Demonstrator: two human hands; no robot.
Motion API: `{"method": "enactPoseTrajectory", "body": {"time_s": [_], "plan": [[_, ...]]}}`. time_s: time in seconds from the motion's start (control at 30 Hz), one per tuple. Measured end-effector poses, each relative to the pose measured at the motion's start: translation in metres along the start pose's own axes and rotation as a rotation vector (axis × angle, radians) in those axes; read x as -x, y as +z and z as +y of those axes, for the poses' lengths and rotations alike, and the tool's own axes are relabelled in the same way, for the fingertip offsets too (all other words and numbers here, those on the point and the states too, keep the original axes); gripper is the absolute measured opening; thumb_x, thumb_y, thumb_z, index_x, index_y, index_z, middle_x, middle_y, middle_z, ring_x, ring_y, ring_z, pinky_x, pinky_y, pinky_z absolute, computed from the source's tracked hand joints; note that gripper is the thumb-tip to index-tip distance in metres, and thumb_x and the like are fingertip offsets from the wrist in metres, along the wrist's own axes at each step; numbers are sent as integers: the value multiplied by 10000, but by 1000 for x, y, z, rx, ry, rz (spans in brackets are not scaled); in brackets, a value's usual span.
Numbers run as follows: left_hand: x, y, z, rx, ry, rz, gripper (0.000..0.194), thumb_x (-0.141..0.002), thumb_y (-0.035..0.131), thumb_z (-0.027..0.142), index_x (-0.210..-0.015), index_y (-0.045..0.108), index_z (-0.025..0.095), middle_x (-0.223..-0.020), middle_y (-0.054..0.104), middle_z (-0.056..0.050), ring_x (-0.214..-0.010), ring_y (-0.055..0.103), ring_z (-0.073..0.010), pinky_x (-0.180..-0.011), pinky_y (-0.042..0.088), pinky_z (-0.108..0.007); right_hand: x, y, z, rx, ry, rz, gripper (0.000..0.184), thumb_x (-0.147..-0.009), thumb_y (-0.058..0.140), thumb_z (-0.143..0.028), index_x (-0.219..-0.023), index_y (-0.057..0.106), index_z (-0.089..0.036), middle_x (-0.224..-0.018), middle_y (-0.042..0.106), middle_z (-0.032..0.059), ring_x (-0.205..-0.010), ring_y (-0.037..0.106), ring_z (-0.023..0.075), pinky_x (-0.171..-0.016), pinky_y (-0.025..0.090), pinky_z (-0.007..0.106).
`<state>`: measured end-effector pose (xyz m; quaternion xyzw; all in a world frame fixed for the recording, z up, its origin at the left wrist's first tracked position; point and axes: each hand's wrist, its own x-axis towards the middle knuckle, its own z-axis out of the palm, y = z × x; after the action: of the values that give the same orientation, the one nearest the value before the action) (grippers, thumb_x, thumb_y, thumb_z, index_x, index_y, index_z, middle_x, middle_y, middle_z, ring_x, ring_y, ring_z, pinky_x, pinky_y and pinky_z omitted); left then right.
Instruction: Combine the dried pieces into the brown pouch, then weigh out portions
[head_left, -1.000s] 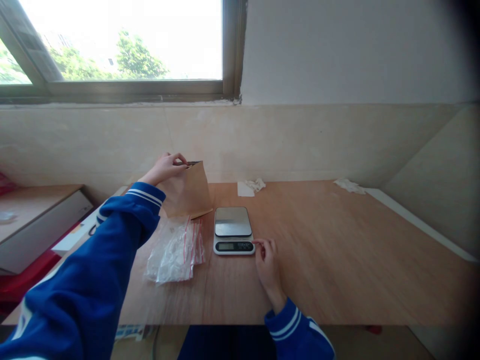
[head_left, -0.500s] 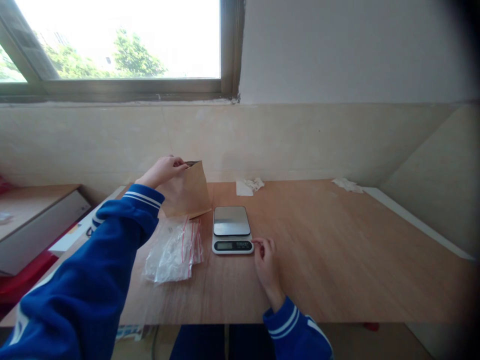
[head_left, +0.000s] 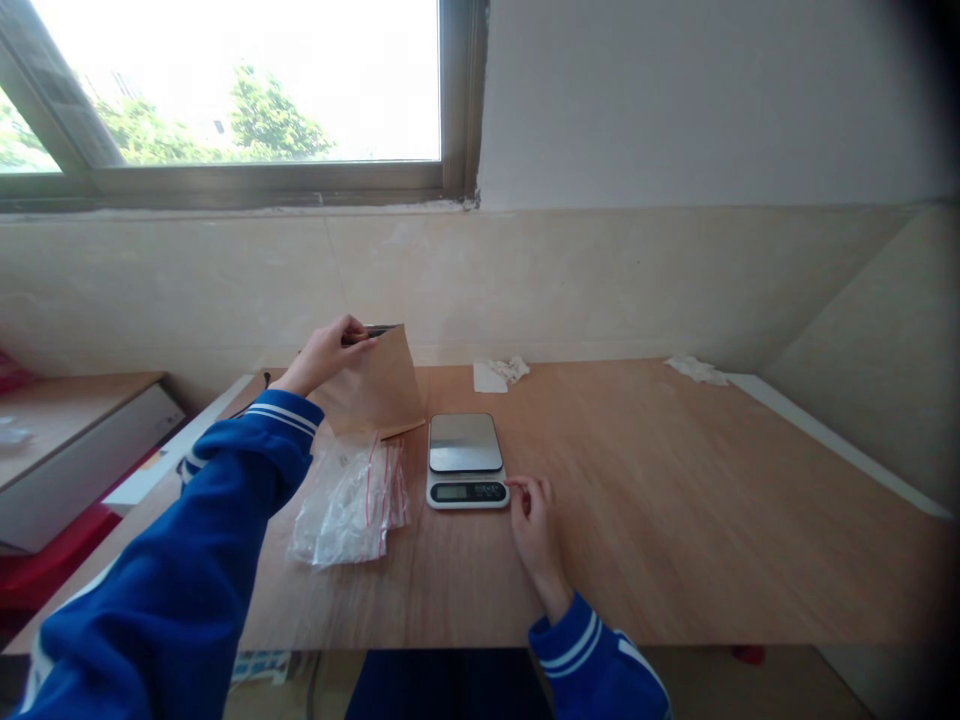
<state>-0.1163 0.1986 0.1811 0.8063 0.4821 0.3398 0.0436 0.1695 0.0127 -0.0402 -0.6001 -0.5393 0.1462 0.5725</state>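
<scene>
A brown paper bag (head_left: 379,385) stands upright on the wooden table (head_left: 675,500), left of a small digital kitchen scale (head_left: 466,460). My left hand (head_left: 326,352) pinches the bag's top edge, fingers closed on it. My right hand (head_left: 534,528) rests on the table beside the scale's right front corner, fingers curled loosely, fingertips touching the scale's edge. A pile of clear zip bags with red seals (head_left: 351,497) lies in front of the paper bag.
Crumpled white tissues (head_left: 501,372) lie at the back of the table, and another tissue (head_left: 697,370) lies farther right. A lower cabinet (head_left: 67,440) stands to the left, a window (head_left: 225,90) above the tiled wall.
None beyond a slight camera shift; my left hand stays on the bag's top and my right hand stays by the scale.
</scene>
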Motion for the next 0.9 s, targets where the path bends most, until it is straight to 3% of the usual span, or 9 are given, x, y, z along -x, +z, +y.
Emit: {"method": "enactPoseTrajectory", "body": {"time_s": [0.23,0.37,0.5,0.6,0.73,0.9], "plan": [[2,0,6,57,26,86,337,-727,614,477,-877,593,176,-808,652,-37,-753,592,-169,-687,452,-279,0,-1,-1,2,12,-2,171,-867,418,-217,-869,588,-208,-919,528,64,-889,544,214,-817,442,379],[2,-2,17,46,35,206,299,-736,621,446,-870,593,180,-794,643,-28,-730,583,-158,-687,450,-274,0,-1,-3,-4,27,4,178,-868,414,-225,-864,591,-208,-921,527,64,-883,546,213,-815,441,376],[3,-6,41,70,53,296,269,-788,575,433,-893,575,185,-795,623,-19,-724,575,-146,-687,449,-267,0,-2,-7,-16,40,-1,176,-864,414,-223,-867,590,-211,-921,521,63,-887,540,215,-823,436,379],[9,0,66,5,168,233,252,-824,532,435,-834,579,188,-854,607,-34,-749,572,-149,-709,440,-278,0,-2,-7,-22,63,16,163,-863,423,-236,-884,582,-208,-935,508,67,-886,531,217,-823,433,383],[20,38,90,-83,287,24,290,-824,524,473,-780,599,196,-810,606,-32,-750,553,-163,-704,416,-284,1,-2,-4,-10,85,29,144,-852,430,-221,-891,568,-205,-944,494,69,-885,518,219,-823,428,390],[28,109,85,101,93,-139,353,-822,508,483,-705,609,166,-703,634,-45,-657,567,-156,-608,414,-257,0,-1,-1,-10,49,29,142,-842,418,-193,-872,557,-206,-943,488,71,-892,511,217,-806,438,373]]}}
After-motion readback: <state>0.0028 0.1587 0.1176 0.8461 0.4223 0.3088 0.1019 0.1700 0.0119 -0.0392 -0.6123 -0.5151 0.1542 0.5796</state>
